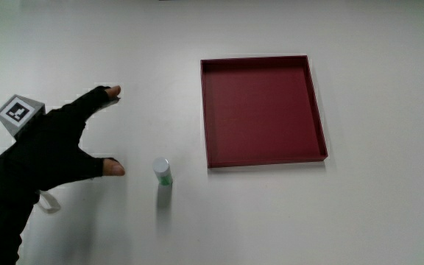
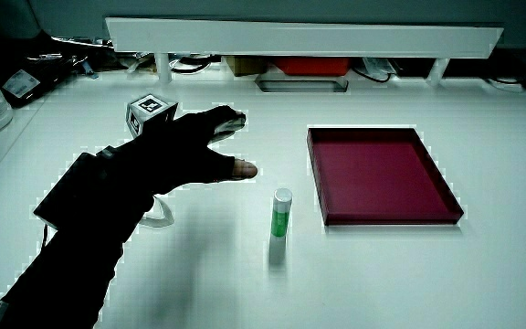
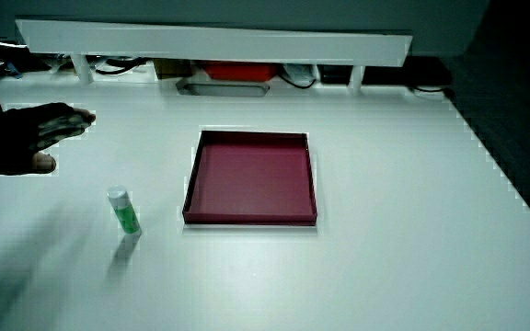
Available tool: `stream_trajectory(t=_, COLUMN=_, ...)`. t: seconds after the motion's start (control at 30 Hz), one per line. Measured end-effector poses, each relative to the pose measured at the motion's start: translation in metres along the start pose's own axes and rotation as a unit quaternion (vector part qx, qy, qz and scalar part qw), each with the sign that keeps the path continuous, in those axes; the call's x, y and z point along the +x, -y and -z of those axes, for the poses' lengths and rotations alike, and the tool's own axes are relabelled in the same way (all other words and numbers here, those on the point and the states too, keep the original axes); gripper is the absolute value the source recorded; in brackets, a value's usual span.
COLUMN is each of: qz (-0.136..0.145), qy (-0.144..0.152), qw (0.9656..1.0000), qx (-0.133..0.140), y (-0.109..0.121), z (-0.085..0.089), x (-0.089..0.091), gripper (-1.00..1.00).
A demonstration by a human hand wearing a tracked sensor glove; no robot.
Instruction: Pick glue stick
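A glue stick (image 1: 163, 171) with a white cap and green body stands upright on the white table, between the hand and a dark red tray. Both side views show the glue stick (image 2: 281, 213) (image 3: 124, 211) too. The hand (image 1: 65, 143) hovers over the table beside the glue stick, a short gap from it, fingers spread and holding nothing. Its thumb tip points toward the stick. A patterned cube (image 1: 19, 112) sits on the hand's back. In both side views the hand (image 2: 185, 151) (image 3: 26, 138) is apart from the stick.
A shallow dark red tray (image 1: 317, 110) lies on the table beside the glue stick (image 2: 441, 196) (image 3: 251, 219). A low white partition (image 2: 299, 37) runs along the table's edge farthest from the person, with cables and boxes under it.
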Motion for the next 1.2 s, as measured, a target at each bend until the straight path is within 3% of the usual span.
stream_trajectory(t=0.13, qz=0.005, qy=0.009, qw=0.9999, qx=-0.005, y=-0.001, z=0.011, x=-0.005, gripper=0.0)
stream_trajectory(t=0.33, qz=0.002, qy=-0.018, qw=0.9998, qx=-0.012, y=-0.004, z=0.022, x=-0.014, gripper=0.0)
stream_trajectory(t=0.5, qz=0.002, qy=-0.001, qw=0.9998, qx=-0.022, y=-0.007, z=0.035, x=-0.017, gripper=0.0)
stream_trajectory(t=0.53, qz=-0.006, qy=0.016, qw=0.9994, qx=-0.029, y=-0.007, z=0.039, x=-0.017, gripper=0.0)
stream_trajectory(t=0.6, qz=-0.01, qy=0.013, qw=0.9993, qx=-0.034, y=-0.009, z=0.045, x=-0.021, gripper=0.0)
stream_trajectory(t=0.63, qz=-0.021, qy=-0.008, qw=0.9991, qx=-0.036, y=-0.01, z=0.047, x=-0.023, gripper=0.0)
stream_trajectory(t=0.7, qz=-0.014, qy=0.013, qw=0.9989, qx=-0.044, y=-0.013, z=0.054, x=-0.025, gripper=0.0)
stream_trajectory(t=0.87, qz=-0.023, qy=0.02, qw=0.998, qx=-0.056, y=-0.017, z=0.072, x=-0.031, gripper=0.0)
stream_trajectory(t=1.0, qz=-0.028, qy=0.006, qw=0.9978, qx=-0.06, y=-0.019, z=0.079, x=-0.033, gripper=0.0)
stream_trajectory(t=1.2, qz=-0.028, qy=0.028, qw=0.9971, qx=-0.065, y=-0.021, z=0.088, x=-0.038, gripper=0.0)
